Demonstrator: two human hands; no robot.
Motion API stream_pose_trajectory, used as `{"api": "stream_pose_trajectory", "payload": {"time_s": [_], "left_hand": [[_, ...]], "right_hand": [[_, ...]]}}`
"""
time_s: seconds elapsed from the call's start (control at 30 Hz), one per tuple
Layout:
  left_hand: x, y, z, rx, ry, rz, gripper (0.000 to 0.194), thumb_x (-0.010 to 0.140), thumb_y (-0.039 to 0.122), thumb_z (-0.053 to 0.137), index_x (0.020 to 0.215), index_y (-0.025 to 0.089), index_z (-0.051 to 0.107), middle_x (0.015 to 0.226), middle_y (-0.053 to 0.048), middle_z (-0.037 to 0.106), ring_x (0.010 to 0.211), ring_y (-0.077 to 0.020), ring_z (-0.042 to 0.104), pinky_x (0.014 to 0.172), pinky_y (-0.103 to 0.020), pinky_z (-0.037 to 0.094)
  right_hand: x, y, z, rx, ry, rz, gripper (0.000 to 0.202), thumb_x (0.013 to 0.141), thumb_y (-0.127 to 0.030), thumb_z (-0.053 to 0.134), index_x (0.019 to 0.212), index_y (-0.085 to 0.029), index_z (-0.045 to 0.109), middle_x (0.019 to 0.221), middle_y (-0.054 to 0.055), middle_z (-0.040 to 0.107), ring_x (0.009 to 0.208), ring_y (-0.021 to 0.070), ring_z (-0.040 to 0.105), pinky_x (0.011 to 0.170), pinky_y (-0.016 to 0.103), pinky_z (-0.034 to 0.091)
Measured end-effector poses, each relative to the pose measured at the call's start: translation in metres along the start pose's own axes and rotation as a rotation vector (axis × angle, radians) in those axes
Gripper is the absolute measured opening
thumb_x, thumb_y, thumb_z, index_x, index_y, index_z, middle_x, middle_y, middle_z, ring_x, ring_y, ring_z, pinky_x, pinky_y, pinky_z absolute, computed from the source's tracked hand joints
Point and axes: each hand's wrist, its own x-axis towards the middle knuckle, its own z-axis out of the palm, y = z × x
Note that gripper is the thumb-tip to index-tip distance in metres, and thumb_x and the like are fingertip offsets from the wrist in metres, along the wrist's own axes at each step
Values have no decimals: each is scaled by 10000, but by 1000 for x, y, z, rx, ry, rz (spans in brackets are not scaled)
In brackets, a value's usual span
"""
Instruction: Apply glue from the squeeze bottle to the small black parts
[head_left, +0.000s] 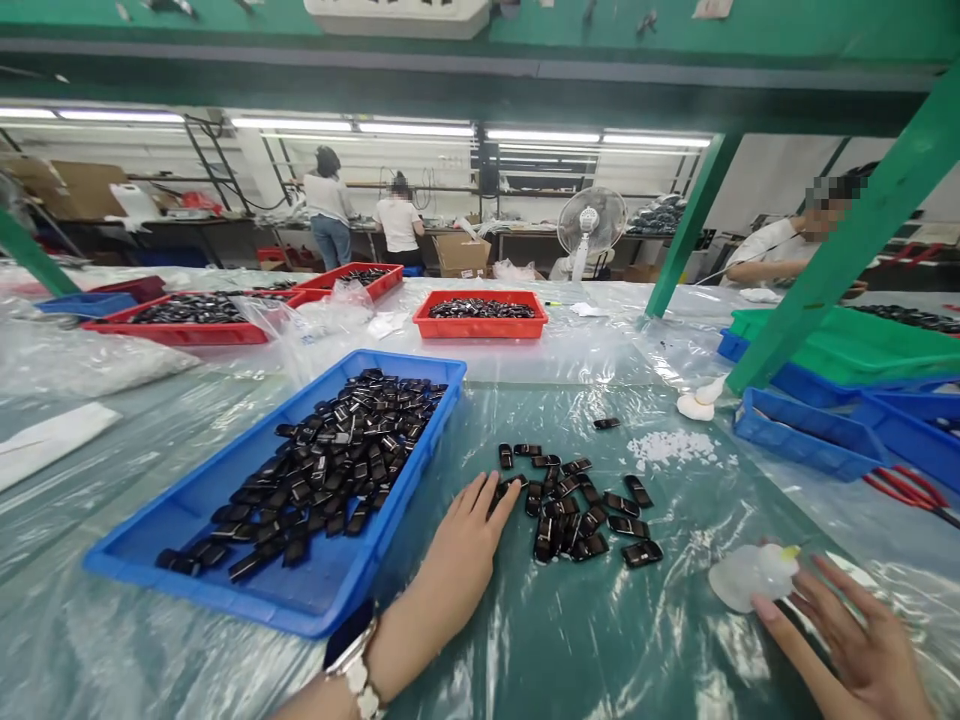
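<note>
Left hand [466, 540]: lying flat and open on the plastic sheet [570, 640], holding nothing, fingertips touching the near left edge of the loose pile of black parts [577, 505], seemingly corralling them.
Right hand [847, 640]: fingers spreading wide, empty, thumb tip meeting the small squeeze bottle [752, 575] lying near right.
Blue tray [187, 540]: sitting just left of the left hand, keeping the bulk of the parts within reach.

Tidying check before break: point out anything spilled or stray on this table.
White granules lie scattered loose on the plastic sheet, right of the small black parts pile. One black part sits alone, apart from that pile.
</note>
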Motion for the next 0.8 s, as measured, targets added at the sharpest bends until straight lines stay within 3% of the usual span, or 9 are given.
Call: {"api": "stream_pose_trajectory", "payload": {"time_s": [0.1, 0.13, 0.27, 0.4, 0.53, 0.67, 0.73, 0.8], "left_hand": [[-1, 6, -1, -1, -16, 16, 484, 940, 21, 348, 1385, 105, 519, 1192, -182, 674, 1079, -317, 645, 880, -477, 552], [-1, 9, -4, -10, -21, 28, 420, 969, 65, 376, 1356, 90, 539, 1124, -175, 686, 1018, -314, 654, 851, -468, 557], [-2, 17, -19, -86, -33, 78, 290, 992, 119, 460, 1250, 100, 592, 969, -112, 669, 875, -264, 640, 741, -384, 558], [2, 16, -26, -158, -44, 105, 108, 978, 177, 535, 992, 134, 632, 981, -114, 617, 903, -285, 595, 723, -396, 526], [7, 19, -23, -244, -94, 99, 150, 1000, 198, 497, 867, 168, 559, 931, -94, 619, 858, -268, 587, 731, -395, 502], [3, 25, -26, -364, -137, -17, 259, 1056, 174, 282, 888, 183, 480, 727, -30, 579, 599, -196, 539, 551, -308, 434], [-2, 29, -30, -448, -157, -63, 266, 1071, 203, 240, 918, 190, 457, 718, -7, 568, 567, -169, 530, 528, -278, 421], [-6, 33, -35, -527, -173, -85, 275, 1080, 246, 240, 924, 198, 461, 791, -16, 586, 654, -165, 571, 595, -274, 453]], "right_hand": [[1, -4, 1, -27, -58, 250, 749, 621, -687, 757, 1232, -339, 499, 1494, 130, 476, 1302, 461, 500, 714, 509, 626], [1, -5, 0, -28, -75, 271, 734, 604, -696, 761, 1190, -331, 512, 1484, 122, 485, 1304, 451, 501, 693, 470, 632], [-1, -1, -4, 27, -73, 158, 679, 612, -667, 771, 1120, -303, 508, 1392, 118, 551, 1281, 415, 531, 897, 488, 576], [-3, -1, -3, 128, -27, 116, 657, 602, -596, 815, 1114, -306, 522, 1282, 110, 614, 1237, 395, 564, 1066, 558, 427], [-5, -19, 2, 257, 73, 90, 595, 576, -551, 853, 1027, -315, 544, 1198, 72, 654, 1232, 361, 567, 1139, 534, 329], [-12, -34, 2, 349, 170, 97, 546, 633, -530, 842, 1048, -321, 556, 1196, 42, 658, 1301, 312, 513, 1181, 471, 258], [-16, -33, -3, 413, 185, 140, 496, 686, -509, 816, 1087, -337, 582, 1173, 23, 682, 1285, 283, 534, 1155, 428, 314], [-20, -29, -8, 488, 128, 178, 398, 717, -506, 785, 1039, -325, 638, 1060, 24, 729, 1127, 272, 639, 1040, 393, 453]]}}
